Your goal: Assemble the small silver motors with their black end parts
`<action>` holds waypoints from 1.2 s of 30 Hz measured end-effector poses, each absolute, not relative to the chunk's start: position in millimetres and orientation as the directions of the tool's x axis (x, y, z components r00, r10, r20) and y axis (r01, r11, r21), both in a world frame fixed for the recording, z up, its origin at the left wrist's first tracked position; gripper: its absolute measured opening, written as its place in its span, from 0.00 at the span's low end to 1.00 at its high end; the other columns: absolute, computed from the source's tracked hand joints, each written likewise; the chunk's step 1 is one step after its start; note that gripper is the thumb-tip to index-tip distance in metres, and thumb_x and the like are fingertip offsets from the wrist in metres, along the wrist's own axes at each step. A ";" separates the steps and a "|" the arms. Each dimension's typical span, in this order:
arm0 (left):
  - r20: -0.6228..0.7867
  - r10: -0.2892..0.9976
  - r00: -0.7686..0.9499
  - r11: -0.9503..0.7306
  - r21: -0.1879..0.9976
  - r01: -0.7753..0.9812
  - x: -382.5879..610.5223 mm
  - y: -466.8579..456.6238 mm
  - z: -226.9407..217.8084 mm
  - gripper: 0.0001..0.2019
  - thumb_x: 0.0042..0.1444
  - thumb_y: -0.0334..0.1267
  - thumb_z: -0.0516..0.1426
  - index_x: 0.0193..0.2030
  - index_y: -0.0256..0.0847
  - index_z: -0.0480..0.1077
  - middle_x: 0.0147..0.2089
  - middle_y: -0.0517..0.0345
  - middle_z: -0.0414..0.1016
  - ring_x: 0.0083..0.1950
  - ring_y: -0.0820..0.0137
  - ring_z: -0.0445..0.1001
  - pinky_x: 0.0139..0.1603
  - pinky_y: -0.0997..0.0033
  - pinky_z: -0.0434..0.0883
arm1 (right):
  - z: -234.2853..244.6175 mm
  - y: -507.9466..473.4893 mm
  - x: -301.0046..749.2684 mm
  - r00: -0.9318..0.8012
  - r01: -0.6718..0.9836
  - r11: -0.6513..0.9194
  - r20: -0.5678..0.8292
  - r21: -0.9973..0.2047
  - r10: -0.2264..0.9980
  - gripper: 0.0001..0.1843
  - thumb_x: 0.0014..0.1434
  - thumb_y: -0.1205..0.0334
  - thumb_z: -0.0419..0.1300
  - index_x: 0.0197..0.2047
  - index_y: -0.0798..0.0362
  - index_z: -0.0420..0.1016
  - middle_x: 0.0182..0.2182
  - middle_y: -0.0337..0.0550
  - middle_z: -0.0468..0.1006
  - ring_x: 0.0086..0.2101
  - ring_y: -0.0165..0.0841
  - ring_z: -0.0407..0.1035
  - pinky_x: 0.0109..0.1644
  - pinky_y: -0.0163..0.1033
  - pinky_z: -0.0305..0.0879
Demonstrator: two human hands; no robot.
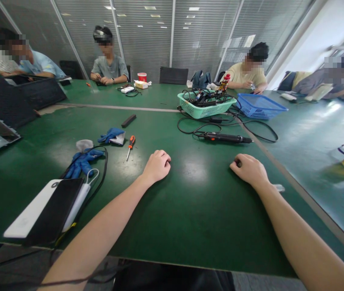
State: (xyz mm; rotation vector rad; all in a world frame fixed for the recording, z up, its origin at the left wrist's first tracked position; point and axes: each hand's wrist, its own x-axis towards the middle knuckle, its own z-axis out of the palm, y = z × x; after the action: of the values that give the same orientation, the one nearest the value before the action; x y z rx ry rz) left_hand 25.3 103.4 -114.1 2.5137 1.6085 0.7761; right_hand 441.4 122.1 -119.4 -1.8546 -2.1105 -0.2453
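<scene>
My left hand (158, 165) rests on the green table (196, 218) with its fingers curled into a loose fist, and I see nothing in it. To its left lies a screwdriver (131, 144) with an orange and black handle, apart from the hand. My right hand (250, 169) is also closed on the table, farther right. A small dark round spot shows inside its curled fingers; I cannot tell whether it is an object or a gap. Just beyond that hand lies a black electric screwdriver (226, 138) with a cable. A small clear piece (279, 188) lies by my right wrist.
Blue gloves (82, 161), a white and black phone-like slab (46, 210) and cables lie at left. A dark bar (128, 121) is farther back. A green basket (205, 107) of tools and a blue basket (261, 107) stand beyond. Several people sit around the table.
</scene>
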 end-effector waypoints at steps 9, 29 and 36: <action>0.394 0.857 0.334 -0.464 0.304 0.832 27.4 102.9 -114.3 0.10 0.59 0.29 0.54 0.42 0.41 0.76 0.46 0.51 0.74 0.51 0.61 0.70 0.54 0.58 0.71 | -111.3 121.3 438.6 -0.038 0.996 0.060 0.281 -0.068 0.959 0.12 0.60 0.51 0.55 0.34 0.50 0.73 0.36 0.46 0.76 0.36 0.39 0.68 0.33 0.40 0.55; 0.390 0.855 0.342 -0.467 0.292 0.835 28.3 102.7 -113.5 0.11 0.59 0.29 0.54 0.43 0.41 0.77 0.47 0.51 0.74 0.52 0.61 0.70 0.55 0.58 0.71 | -105.8 118.5 439.0 0.075 0.997 -0.071 0.185 -0.028 0.980 0.16 0.63 0.50 0.52 0.39 0.50 0.76 0.39 0.49 0.77 0.35 0.39 0.69 0.32 0.40 0.54; 0.382 0.860 0.339 -0.461 0.295 0.837 28.7 101.1 -111.9 0.11 0.59 0.29 0.54 0.43 0.41 0.77 0.47 0.51 0.74 0.52 0.61 0.70 0.55 0.58 0.71 | -108.0 118.9 442.3 0.061 0.998 -0.054 0.181 -0.045 0.982 0.16 0.63 0.50 0.53 0.39 0.50 0.77 0.40 0.49 0.77 0.36 0.39 0.68 0.33 0.40 0.55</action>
State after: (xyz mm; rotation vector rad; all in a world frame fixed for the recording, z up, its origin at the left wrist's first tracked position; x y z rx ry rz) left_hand 28.7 101.1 -111.9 2.5323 1.6062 0.7682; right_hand 442.3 118.9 -108.0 -2.1673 -2.0448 -0.1514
